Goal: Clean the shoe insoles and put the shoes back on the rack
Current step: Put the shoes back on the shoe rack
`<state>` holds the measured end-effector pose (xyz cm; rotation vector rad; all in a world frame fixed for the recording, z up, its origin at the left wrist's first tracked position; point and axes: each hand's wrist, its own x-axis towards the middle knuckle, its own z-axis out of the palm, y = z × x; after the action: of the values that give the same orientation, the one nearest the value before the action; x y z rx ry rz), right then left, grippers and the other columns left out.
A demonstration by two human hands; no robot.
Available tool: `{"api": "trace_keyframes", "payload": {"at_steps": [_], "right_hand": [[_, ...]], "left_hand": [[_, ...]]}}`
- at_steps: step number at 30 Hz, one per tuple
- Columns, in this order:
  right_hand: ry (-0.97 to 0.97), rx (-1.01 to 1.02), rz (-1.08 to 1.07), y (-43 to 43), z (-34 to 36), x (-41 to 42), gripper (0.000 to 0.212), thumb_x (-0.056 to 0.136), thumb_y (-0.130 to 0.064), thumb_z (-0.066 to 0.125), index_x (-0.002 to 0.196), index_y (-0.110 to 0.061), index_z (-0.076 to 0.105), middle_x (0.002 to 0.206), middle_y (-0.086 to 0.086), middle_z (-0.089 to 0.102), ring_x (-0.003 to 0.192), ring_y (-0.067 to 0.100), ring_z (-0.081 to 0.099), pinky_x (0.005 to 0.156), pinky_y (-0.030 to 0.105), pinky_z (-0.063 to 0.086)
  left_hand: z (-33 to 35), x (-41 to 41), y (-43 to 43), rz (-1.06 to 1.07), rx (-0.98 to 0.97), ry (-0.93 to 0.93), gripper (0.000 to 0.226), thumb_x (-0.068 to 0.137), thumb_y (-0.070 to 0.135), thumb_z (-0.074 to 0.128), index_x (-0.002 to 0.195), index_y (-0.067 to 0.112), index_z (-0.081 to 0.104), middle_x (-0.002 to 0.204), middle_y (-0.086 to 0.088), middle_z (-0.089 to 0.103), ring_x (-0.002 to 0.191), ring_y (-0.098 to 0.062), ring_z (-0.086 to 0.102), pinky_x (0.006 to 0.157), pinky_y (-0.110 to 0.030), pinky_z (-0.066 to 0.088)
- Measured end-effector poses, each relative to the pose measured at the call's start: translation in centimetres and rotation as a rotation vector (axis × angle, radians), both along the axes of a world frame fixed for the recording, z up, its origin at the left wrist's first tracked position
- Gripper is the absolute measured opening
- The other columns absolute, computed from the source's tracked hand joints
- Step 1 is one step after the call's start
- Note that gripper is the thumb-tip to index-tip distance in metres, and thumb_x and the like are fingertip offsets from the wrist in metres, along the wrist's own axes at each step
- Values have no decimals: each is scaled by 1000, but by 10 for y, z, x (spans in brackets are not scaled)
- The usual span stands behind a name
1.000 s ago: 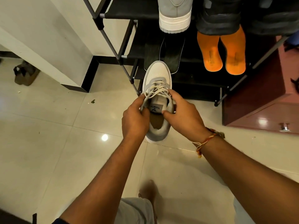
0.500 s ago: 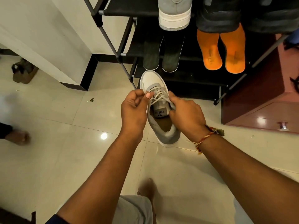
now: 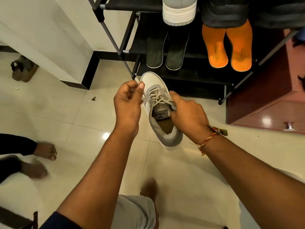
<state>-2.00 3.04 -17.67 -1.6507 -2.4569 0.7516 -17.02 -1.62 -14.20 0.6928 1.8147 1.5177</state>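
A grey and white sneaker (image 3: 154, 84) is held in the air in front of the black shoe rack (image 3: 181, 76), toe pointing at the rack. My left hand (image 3: 127, 103) pinches a white lace end up at the shoe's left side. My right hand (image 3: 188, 113) grips the shoe's right collar beside the tongue. The shoe's inside shows a brown lining. Two dark insoles (image 3: 165, 52) and two orange insoles (image 3: 229, 50) lean on the rack's middle shelf.
The matching grey sneaker (image 3: 179, 12) and dark shoes (image 3: 226, 14) sit on the upper shelf. A red-brown cabinet (image 3: 267, 103) stands to the right. Another person's bare feet (image 3: 39, 159) are at the left on the tiled floor. A sandal (image 3: 23, 68) lies by the wall.
The shoe has turned and dropped lower and to the right. My left hand has pulled the lace out to the left. Another person's feet have come into view at the left.
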Motion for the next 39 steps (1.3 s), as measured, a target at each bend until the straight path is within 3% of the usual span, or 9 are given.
{"api": "trace_keyframes", "payload": {"at_steps": [4,9,17,20,23,27,32,35,39], "right_hand": [[77,-39,-42,-2,5,-1,56,97,-30,54,148,-34,30,107,7,67,88,31,62,76,38,54],[212,-133,-125,2,11,1,47,94,-28,59,136,-32,38,104,5,65,89,29,63,78,42,57],[359,-152,-155,4,13,4,42,91,-20,64,123,-27,37,93,0,60,78,22,62,61,30,52],[358,-13,-97,-1,14,3,42,88,-15,65,119,-27,40,111,2,56,81,20,60,57,18,42],[240,159,-38,-2,14,0,35,85,-19,71,113,-28,51,139,7,39,87,26,61,65,22,48],[131,172,14,-3,8,1,35,82,-37,75,113,-32,61,153,4,29,105,30,61,78,34,57],[145,159,-185,-1,-2,-3,47,97,-49,49,141,-33,40,133,1,52,99,20,57,67,29,44],[132,209,-33,-2,1,-1,36,95,-38,56,129,-28,60,146,0,45,108,26,58,80,35,54],[344,157,21,2,9,0,26,96,-24,59,119,-23,71,147,0,48,120,24,57,98,36,52]], "left_hand": [[-10,0,-1,-100,-116,39,21,102,23,61,120,15,68,104,7,72,86,9,66,67,-8,50],[-15,-5,-5,-296,-266,-108,53,92,49,69,139,29,54,128,12,65,121,-11,62,88,-24,58],[-26,1,-8,-451,-303,-206,81,77,19,88,143,38,46,128,10,68,120,-16,64,100,-47,55],[-29,2,-7,-371,-284,-209,87,73,15,88,144,40,45,131,7,64,120,-21,64,98,-48,56],[-34,1,-5,-321,-300,-171,99,54,26,84,140,53,43,143,1,52,126,-27,59,97,-47,56],[-37,2,-7,-332,-299,-146,91,52,24,76,126,68,45,148,1,46,128,-28,56,98,-48,55],[-37,13,-9,-426,-323,-98,92,56,22,74,121,77,40,149,-3,45,129,-29,55,100,-49,54],[-39,9,-8,-419,-324,-108,92,57,22,78,123,75,42,150,-1,44,130,-27,55,101,-47,54],[-41,-4,-6,-431,-344,-42,103,64,21,89,146,54,37,152,3,37,132,-23,52,101,-45,54]]}}
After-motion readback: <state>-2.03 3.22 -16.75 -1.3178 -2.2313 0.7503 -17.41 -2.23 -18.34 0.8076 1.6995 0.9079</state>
